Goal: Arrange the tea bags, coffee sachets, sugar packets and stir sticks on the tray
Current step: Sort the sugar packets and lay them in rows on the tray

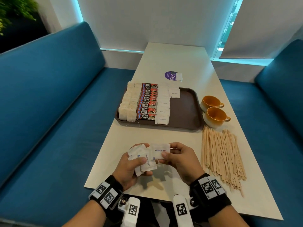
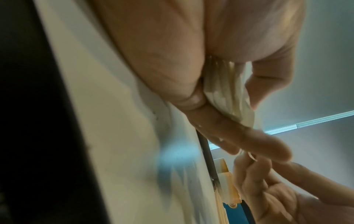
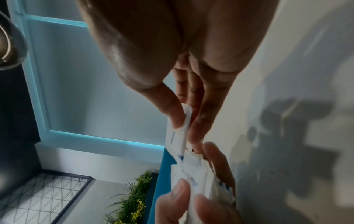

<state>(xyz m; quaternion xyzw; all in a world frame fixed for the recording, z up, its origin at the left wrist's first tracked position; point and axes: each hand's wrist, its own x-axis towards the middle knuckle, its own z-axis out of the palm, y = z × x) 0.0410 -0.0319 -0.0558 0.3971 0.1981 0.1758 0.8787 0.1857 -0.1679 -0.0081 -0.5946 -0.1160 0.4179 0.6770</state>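
Above the near table edge my left hand grips a fanned stack of white sugar packets, also in the left wrist view as the stack. My right hand pinches one white sugar packet at the top of that stack, thumb over its edge; in the right wrist view the packet sits between thumb and fingers. Farther off, the brown tray holds rows of tea bags, red coffee sachets and sugar packets. A pile of wooden stir sticks lies on the table at the right.
Two orange cups stand right of the tray. A purple round sticker with a tea bag beside it lies beyond the tray. Blue bench seats flank the white table; the tray's right part is bare.
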